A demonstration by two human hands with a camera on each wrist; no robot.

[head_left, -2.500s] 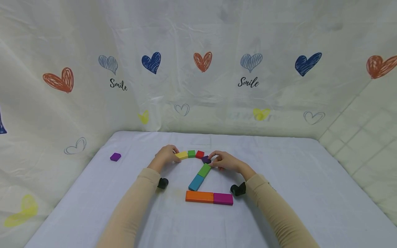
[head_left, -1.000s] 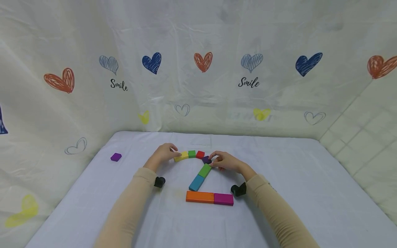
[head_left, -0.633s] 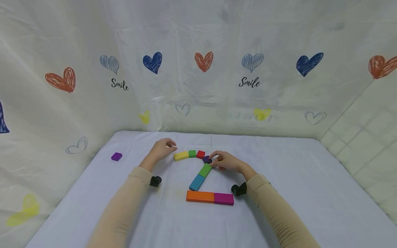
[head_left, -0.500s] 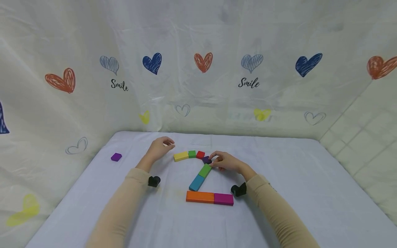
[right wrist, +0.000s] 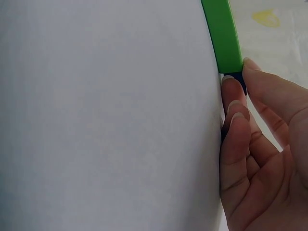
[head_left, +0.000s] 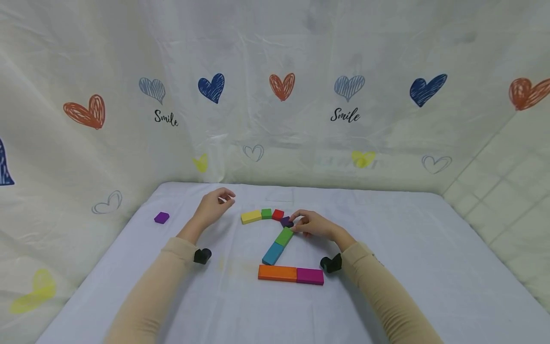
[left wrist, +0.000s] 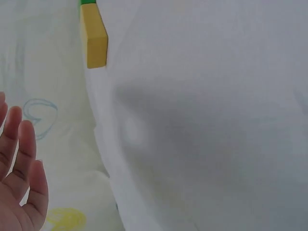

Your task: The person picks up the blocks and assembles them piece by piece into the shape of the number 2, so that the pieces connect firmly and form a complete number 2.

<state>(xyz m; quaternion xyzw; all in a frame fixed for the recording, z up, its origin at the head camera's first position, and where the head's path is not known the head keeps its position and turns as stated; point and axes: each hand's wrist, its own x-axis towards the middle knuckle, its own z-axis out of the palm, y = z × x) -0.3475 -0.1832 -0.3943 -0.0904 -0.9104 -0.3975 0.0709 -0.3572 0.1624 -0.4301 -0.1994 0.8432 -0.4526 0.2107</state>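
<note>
My left hand [head_left: 215, 205] hovers over the back left of the table, fingers loosely bent and holding nothing. To its right lies a yellow block [head_left: 251, 217], the left end of a curved row with a small green block [head_left: 266, 213], a red block [head_left: 278, 214] and a dark purple block [head_left: 285, 221]. With thumb and index finger, my right hand [head_left: 315, 223] pinches the dark purple block, partly hidden by the fingers. Below it slant a longer green block [head_left: 284, 236] and a blue block [head_left: 272, 253]. The left wrist view shows the left fingers [left wrist: 26, 144] apart from the yellow block.
An orange block [head_left: 277, 273] and a magenta block [head_left: 310, 276] lie end to end nearer the front. One purple block [head_left: 161, 218] sits alone at the far left. A white cloth covers the table [head_left: 408, 248], and a printed curtain [head_left: 309, 138] hangs behind it.
My left hand has let go of the yellow block and moved up and to the left. The right hand stays at the dark purple block, and the blocks keep their places.
</note>
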